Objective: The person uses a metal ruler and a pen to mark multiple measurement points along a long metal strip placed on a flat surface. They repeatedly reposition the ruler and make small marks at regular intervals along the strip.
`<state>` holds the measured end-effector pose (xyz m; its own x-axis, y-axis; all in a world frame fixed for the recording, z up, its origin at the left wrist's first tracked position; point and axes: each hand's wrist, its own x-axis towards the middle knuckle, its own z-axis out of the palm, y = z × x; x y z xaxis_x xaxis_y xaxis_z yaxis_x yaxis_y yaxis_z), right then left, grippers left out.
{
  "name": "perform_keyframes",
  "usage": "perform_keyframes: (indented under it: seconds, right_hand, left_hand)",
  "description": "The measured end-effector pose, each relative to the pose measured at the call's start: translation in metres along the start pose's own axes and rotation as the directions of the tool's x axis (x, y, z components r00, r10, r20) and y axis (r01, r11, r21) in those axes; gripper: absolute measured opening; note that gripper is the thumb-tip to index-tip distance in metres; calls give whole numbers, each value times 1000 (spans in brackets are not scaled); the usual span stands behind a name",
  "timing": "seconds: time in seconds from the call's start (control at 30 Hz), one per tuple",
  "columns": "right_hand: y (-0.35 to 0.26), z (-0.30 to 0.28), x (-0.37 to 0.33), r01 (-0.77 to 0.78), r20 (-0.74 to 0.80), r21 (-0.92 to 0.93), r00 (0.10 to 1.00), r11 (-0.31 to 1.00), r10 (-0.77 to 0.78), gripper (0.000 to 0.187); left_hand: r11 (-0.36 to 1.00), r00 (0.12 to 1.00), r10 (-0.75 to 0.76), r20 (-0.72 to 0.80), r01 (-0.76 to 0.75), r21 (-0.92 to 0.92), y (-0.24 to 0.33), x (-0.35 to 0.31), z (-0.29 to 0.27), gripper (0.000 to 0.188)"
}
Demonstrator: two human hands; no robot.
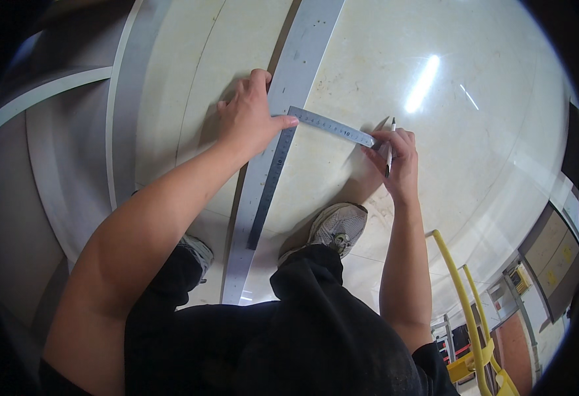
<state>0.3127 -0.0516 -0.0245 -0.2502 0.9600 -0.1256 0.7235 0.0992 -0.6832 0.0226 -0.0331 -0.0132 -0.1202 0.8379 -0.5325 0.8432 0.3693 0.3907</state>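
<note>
A long, pale grey bar (306, 49) runs between my feet and away from me across the middle. On it lies an L-shaped steel square (277, 168), its long blade along the bar and its short, marked blade reaching out to the right. My left hand (246, 119) is closed over the bar's left side, with the thumb pressing the square near its corner. My right hand (403, 162) pinches the free end of the short blade. A slim white pen (393, 129), point up, is also held between its fingers.
My shoes (339, 228) stand on either side of the bar on a glossy cream floor (474, 152). Grey panels with pale edges (72, 145) rise at the left. A yellow tubular frame (454, 277) stands at the lower right, with assorted equipment behind it.
</note>
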Motion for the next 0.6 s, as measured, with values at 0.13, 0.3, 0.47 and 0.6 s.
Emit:
perform_keyframes:
  seconds: [0.13, 0.3, 0.47, 0.6]
  right_hand:
    - [-1, 1, 0, 0, -6, 7, 1000, 1000, 0, 28]
    - [1, 1, 0, -2, -3, 11, 1000, 1000, 2, 31]
    - [1, 1, -1, -7, 1, 8, 1000, 1000, 7, 42]
    - [-1, 0, -2, -6, 0, 23, 1000, 1000, 6, 47]
  left_hand:
    - [1000, 1000, 3, 2, -3, -7, -1, 0, -1, 81]
    - [1000, 1000, 0, 8, 0, -6, 1, 0, -2, 81]
    - [1000, 1000, -6, 12, 6, -5, 2, -1, -3, 81]
    - [1000, 1000, -13, 11, 12, 7, 3, -1, -2, 81]
